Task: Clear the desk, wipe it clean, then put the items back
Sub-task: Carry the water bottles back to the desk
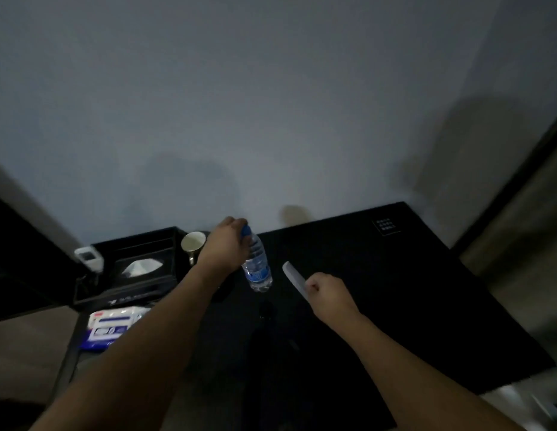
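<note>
1. Hands are seen from above over a black desk (426, 306) set against a pale wall (271, 104); the light is dim and the picture slightly blurred.
2. A clear water bottle (258, 265) with a blue cap and a blue label is gripped at its neck by the left hand (226, 244), the fingers being curled round the top; the bottle is tilted, its base toward the near right, and whether the base touches the desk cannot be told.
3. A flat white object, seemingly a comb (294, 279), is held in the right hand (328, 293), whose fingers are closed round its near end; the far end sticks out toward the bottle, just to the right of it.
4. A pale cup (192, 244) is placed just left of the left hand, near the wall.
5. A black tissue box (137, 265), with a white tissue showing in its slot, is found left of the cup.
6. A small white device (89, 256) is seen at the far left corner of the box.
7. A white and blue pack of wipes (111, 326) is laid at the near left, partly hidden by the left forearm.
8. A small white printed square (385, 227) is marked on the far right of the desk.
</note>
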{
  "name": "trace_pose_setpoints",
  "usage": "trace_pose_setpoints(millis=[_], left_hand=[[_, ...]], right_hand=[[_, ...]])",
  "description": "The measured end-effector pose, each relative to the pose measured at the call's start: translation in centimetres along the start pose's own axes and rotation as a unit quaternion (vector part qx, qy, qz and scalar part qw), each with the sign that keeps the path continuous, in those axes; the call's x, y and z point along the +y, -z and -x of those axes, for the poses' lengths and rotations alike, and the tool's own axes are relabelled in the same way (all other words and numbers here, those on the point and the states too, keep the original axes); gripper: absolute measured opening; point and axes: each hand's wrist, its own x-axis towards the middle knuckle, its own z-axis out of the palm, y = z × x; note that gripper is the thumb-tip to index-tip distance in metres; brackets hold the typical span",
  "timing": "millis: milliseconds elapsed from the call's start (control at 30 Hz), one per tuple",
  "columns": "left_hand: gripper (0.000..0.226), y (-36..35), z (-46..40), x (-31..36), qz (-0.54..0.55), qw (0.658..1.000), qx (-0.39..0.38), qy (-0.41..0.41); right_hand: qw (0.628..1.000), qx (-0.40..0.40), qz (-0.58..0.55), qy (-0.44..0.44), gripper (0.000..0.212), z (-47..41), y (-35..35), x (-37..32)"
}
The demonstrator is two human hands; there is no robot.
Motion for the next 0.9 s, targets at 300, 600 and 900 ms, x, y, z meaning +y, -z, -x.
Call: trace_pose_setpoints(millis=[300, 600, 900], left_hand=[[0.023, -5.6, -13.9, -7.3, -0.011, 0.998, -0.064, 0.023], [0.031, -7.4, -19.0, -9.1, -0.001, 0.997, -0.054, 0.054], [0.038, -7.3, -19.1, -8.6, -0.008, 0.995, -0.064, 0.072]], right_hand=[[0.998, -0.006, 0.049, -0.040, 0.013, -9.0, -3.1, -2.6], [0.998, -0.033, 0.051, -0.004, 0.009, -13.3, -5.4, -3.4], [0.997, -0.048, 0.061, 0.012, 0.013, -13.3, -3.9, -2.6]])
